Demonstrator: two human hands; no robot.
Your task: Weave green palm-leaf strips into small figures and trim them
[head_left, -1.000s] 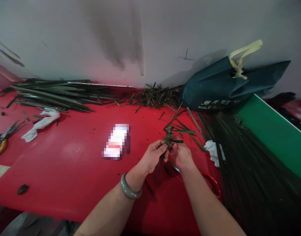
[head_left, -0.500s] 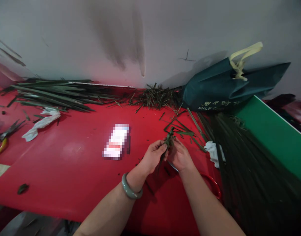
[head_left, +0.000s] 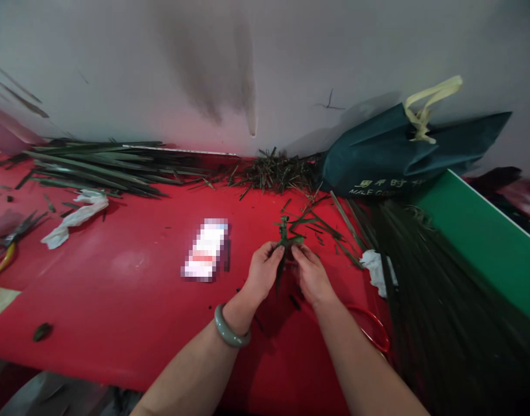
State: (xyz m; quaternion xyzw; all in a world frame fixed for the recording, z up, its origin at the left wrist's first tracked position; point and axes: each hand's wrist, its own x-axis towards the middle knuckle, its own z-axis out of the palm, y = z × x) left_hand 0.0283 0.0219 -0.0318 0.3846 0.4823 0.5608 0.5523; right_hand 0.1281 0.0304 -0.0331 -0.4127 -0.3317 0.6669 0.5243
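Above the red table, a small figure woven from green leaf strips (head_left: 284, 234) stands upright between my hands. My left hand (head_left: 265, 266), with a grey-green bangle (head_left: 231, 327) at its wrist, pinches the figure's lower left side. My right hand (head_left: 310, 271) is closed with thumb and fingers on a leaf part at its lower right. A pointed strip hangs down below the figure. Partly behind my right forearm lies a red-handled tool (head_left: 371, 323), its other end hidden.
A blurred-out phone (head_left: 205, 249) lies left of my hands. Long leaves (head_left: 100, 164) and scraps (head_left: 277, 170) line the wall. At right are a dark bag (head_left: 373, 153), a green box (head_left: 477, 237), more leaves (head_left: 429, 300) and tissue (head_left: 377, 271). Scissors (head_left: 14, 242) rest far left.
The woven figure has moved slightly left and turned more upright. My right hand has shifted from behind it to its right side, and more of the figure shows now.
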